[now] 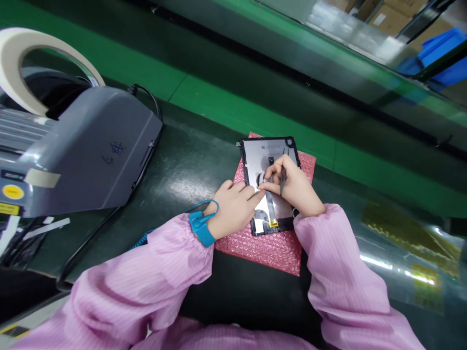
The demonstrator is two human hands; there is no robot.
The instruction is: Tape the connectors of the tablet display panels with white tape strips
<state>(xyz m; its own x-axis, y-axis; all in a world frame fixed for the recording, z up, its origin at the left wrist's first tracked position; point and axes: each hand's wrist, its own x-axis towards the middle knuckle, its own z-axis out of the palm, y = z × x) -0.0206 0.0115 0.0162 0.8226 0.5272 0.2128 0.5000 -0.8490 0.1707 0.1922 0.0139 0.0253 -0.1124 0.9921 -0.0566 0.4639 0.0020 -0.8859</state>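
A tablet-sized display panel [257,153] with a silvery back and black edges lies on a pink bubble-wrap sheet [270,253]. Down its middle runs a grey flat ribbon cable [270,204] with a yellow-edged end. My left hand [233,206] rests on the panel's left edge, index finger stretched toward the cable and the other fingers loosely bent. Over the panel's middle, my right hand [290,184] is closed, with dark tweezers [283,181] tucked in its fingers. Its thumb and index fingertips meet by a small curved piece that I cannot make out clearly.
At the left stands a grey tape dispenser [109,141] bearing a large cream tape roll [10,63]. A black cable [87,243] runs beside it. A blue wrist strap [201,227] circles my left wrist. Yellow film pieces [426,282] lie at the right. A green ledge [204,97] crosses behind.
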